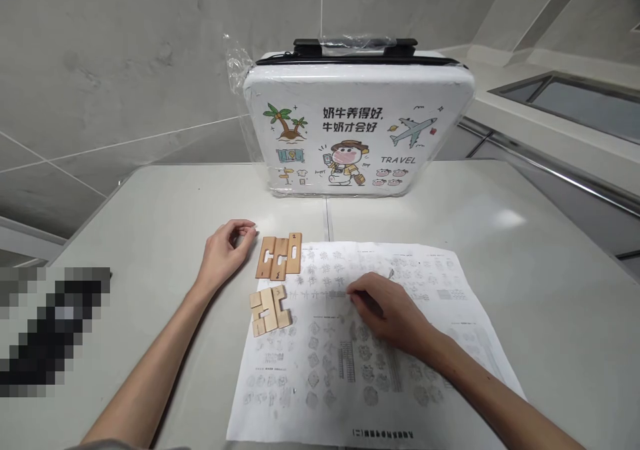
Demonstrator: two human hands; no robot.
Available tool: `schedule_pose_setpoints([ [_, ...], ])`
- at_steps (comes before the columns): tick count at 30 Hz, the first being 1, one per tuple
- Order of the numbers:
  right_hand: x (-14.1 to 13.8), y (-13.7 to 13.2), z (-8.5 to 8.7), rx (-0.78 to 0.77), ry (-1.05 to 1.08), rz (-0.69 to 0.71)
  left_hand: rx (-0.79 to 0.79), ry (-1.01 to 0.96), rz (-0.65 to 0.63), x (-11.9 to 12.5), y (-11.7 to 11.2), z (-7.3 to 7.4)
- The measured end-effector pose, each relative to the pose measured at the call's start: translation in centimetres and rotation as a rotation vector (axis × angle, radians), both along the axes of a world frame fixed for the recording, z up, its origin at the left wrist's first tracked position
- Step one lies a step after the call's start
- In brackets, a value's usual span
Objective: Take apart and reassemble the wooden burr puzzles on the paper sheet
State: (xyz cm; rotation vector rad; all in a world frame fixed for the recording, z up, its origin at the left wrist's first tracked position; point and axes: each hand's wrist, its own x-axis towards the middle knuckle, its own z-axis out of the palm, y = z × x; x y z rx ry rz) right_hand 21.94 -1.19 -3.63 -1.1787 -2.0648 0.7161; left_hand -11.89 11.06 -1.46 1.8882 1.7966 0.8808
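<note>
Resting right hand, fingertips together, on white printed paper sheet | left hand curled, closure unclear | flat, brown, slotted wooden pieces, long axes pointing away

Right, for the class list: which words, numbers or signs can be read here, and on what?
"奶牛养得好,牛奶才会好": white case
"TRAVEL": white case
"2": upper wooden set, right piece
Marks on the lower wooden set and small print on the paper sheet: too small or blurred.
</note>
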Motion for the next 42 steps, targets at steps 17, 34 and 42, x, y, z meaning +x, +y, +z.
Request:
schedule_pose_setpoints([
  [17,-0.1,0.2,0.2,0.006,-0.007,0.012,0.056,0.039,-0.398,0.6,-0.7,0.6],
  [34,0.0,0.3,0.1,-0.012,-0.004,0.018,-0.064,0.149,-0.595,0.7,-0.8,0.4],
  [42,-0.1,0.3,0.4,-0.013,-0.017,0.01,-0.058,0.172,-0.557,1.2,-1.0,0.5],
])
